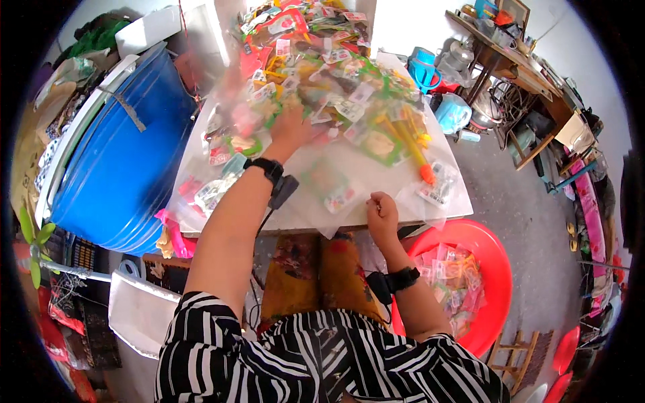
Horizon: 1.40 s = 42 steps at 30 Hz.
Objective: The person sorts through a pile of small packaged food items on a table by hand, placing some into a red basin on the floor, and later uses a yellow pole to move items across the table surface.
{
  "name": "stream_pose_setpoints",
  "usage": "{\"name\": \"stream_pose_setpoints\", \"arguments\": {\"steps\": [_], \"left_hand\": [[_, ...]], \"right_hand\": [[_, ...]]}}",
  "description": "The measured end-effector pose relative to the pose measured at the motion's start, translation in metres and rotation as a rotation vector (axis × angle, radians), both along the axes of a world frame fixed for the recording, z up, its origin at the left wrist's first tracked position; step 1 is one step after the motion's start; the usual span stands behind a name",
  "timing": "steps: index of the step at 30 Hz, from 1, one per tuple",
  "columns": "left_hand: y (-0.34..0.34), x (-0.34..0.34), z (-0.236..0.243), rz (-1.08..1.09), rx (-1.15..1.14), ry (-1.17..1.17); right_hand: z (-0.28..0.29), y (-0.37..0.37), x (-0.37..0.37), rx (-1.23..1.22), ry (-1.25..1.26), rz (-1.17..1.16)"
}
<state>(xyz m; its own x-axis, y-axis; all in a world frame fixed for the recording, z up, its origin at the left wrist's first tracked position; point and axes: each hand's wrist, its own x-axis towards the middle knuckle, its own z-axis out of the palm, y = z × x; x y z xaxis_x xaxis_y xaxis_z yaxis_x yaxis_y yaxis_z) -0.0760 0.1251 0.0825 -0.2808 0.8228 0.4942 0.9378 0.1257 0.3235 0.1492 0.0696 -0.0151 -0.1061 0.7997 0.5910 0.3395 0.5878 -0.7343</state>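
My left hand (290,129) reaches forward into a heap of small clear packets (349,107) with coloured contents on a white table (289,205). Its fingers are smeared and partly lost among the packets, so their hold cannot be made out. Close to the table's front edge, my right hand (382,211) is curled into a fist, with nothing showing in it. Between the hands lies a clear packet with a green border (329,185). To the right of my fist are a clear plastic bag with a printed label (437,191) and a yellow stick-like thing with an orange tip (418,158).
A red basin (496,269) with packets in it stands below the table at the right. A big blue barrel (127,148) is close on the left. Further right are a blue thermos jug (422,69) and a cluttered wooden table (514,57). A green-bladed fan (35,248) stands lower left.
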Motion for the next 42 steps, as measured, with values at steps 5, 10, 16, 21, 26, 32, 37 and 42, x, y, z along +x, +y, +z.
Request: {"name": "stream_pose_setpoints", "arguments": {"steps": [5, 10, 16, 21, 26, 32, 37, 42], "left_hand": [[0.029, -0.008, 0.008, -0.054, -0.281, 0.188], [0.032, -0.013, 0.009, -0.058, -0.353, 0.189], [0.012, -0.017, 0.016, -0.049, -0.244, 0.159], [-0.029, -0.014, 0.027, -0.011, -0.043, 0.064], [-0.076, 0.001, 0.026, -0.465, 0.02, -0.648], [-0.113, 0.024, 0.016, -0.691, -0.245, -1.069], [-0.131, 0.055, -0.004, -0.803, -0.406, -1.325], [-0.14, 0.075, -0.025, -0.701, -0.325, -1.385]], "right_hand": [[0.006, -0.006, 0.0, 0.046, -0.033, 0.07], [0.0, -0.006, 0.002, -0.058, 0.003, 0.092], [0.005, -0.005, 0.001, -0.013, -0.034, 0.076], [0.006, -0.003, 0.0, -0.093, -0.018, 0.119], [0.004, 0.008, 0.007, -0.501, 0.204, 0.126], [0.065, -0.013, 0.013, -0.66, 0.523, 0.457], [0.061, -0.033, 0.027, -0.964, 0.275, 0.657], [0.047, -0.066, 0.043, -1.184, 0.756, 0.687]]}}
